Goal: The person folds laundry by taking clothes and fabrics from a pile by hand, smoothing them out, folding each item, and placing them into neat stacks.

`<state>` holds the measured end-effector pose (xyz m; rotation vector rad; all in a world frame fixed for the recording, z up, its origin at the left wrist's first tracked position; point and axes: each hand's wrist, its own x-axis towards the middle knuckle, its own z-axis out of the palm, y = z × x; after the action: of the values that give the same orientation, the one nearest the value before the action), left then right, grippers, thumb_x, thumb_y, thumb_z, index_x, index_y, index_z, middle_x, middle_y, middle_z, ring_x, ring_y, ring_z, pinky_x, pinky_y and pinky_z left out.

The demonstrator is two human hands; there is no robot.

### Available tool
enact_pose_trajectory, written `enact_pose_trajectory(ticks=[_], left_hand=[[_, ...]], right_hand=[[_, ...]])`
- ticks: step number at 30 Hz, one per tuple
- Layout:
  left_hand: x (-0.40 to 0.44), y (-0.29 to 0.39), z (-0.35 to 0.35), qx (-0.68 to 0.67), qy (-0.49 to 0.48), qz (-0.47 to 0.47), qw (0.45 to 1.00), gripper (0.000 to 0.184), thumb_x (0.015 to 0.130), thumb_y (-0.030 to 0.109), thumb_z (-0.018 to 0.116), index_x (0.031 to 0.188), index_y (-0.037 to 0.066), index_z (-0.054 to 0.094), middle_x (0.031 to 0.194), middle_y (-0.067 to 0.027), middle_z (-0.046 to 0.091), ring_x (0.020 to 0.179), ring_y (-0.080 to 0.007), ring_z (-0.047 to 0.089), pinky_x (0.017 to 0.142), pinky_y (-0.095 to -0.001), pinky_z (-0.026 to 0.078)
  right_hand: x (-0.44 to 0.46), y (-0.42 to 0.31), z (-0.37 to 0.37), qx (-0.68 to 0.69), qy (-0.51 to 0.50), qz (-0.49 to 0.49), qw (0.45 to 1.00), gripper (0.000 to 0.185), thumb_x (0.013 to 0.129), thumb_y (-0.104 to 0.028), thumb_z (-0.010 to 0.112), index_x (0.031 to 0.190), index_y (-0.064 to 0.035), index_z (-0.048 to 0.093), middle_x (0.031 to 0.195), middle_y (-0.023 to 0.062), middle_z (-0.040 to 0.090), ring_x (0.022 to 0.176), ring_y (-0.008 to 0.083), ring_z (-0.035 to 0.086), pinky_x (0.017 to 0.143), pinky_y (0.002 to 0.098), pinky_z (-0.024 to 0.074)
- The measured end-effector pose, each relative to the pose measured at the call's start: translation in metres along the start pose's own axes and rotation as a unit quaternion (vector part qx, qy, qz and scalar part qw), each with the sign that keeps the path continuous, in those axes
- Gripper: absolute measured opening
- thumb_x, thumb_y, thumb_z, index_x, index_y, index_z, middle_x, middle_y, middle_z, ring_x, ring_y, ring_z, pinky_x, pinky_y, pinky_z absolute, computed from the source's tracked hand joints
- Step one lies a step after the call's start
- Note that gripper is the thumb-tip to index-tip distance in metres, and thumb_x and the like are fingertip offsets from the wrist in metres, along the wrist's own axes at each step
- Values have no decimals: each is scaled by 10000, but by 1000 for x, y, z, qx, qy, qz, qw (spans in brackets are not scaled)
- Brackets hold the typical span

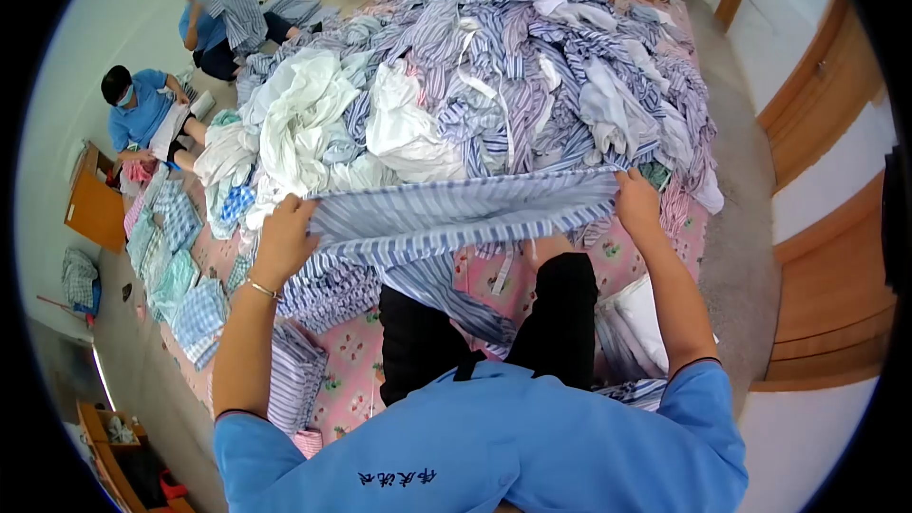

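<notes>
A blue-and-white striped garment [465, 206] is stretched sideways between my two hands, above my knees. My left hand [287, 236] is closed on its left end, and my right hand [636, 201] grips its right end. The lower part of the cloth hangs down between my legs. Its exact kind cannot be made out. Just beyond it rises a large heap of striped and white laundry [418, 114].
Folded striped stacks [296, 375] lie by my left leg, and folded white cloth [638, 318] by my right. Pink floral sheeting [347, 370] covers the floor. Co-workers [147, 114] sit around the heap. Wooden doors [826, 85] line the right wall.
</notes>
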<state>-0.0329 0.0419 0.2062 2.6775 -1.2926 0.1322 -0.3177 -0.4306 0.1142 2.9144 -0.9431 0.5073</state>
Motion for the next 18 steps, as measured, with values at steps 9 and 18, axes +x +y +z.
enact_pose_trajectory(ticks=[9, 18], left_hand=[[39, 36, -88, -435, 292, -8, 852, 861, 699, -155, 505, 1442, 124, 171, 1310, -149, 341, 1020, -280, 524, 836, -353, 484], [24, 12, 64, -246, -111, 65, 961, 811, 650, -164, 493, 1375, 154, 320, 1220, -192, 430, 938, -375, 558, 817, -394, 477]], right_hand=[[24, -27, -145, 375, 55, 65, 923, 585, 681, -34, 580, 1244, 3, 428, 1121, 214, 547, 996, 329, 577, 838, 388, 460], [8, 34, -13, 205, -186, 132, 952, 715, 615, -55, 642, 1246, 74, 331, 1127, 292, 504, 641, 368, 629, 515, 369, 534]])
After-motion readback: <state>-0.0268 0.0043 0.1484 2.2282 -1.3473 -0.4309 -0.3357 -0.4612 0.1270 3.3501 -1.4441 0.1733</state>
